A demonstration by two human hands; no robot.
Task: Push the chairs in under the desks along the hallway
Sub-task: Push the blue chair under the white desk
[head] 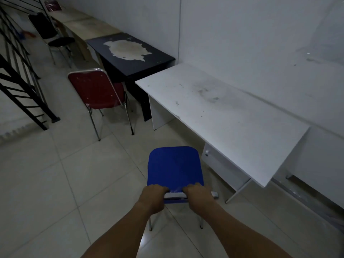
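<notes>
A pale tiled floor (65, 174) fills the lower left of the head view, and a plain light wall (242, 34) runs along the right with a row of tables against it. Nearest is the white table (214, 108), its top scuffed and smudged, a white drawer unit (221, 164) beneath its near end. Beyond it, touching end to end, stands a black table (160, 58) with a large worn pale patch on its top, and farther still a beige table (93, 27). A black stair railing (20, 75) slants down the left edge. A red chair (98, 92) with chrome legs stands out on the floor just beside the black table, its back towards the camera, not tucked under. Farther back a black chair (54, 36) stands near the beige table. The blue chair (175, 166) stands on the floor in front of the person, beside the white table's near end and clear of it, seat pointing down the hallway. The left hand (154, 198) and the right hand (199, 196) both grip the top of its backrest, fingers (158, 188) curled tightly over the front edge, the two hands close together with a strip of chrome frame showing between them
</notes>
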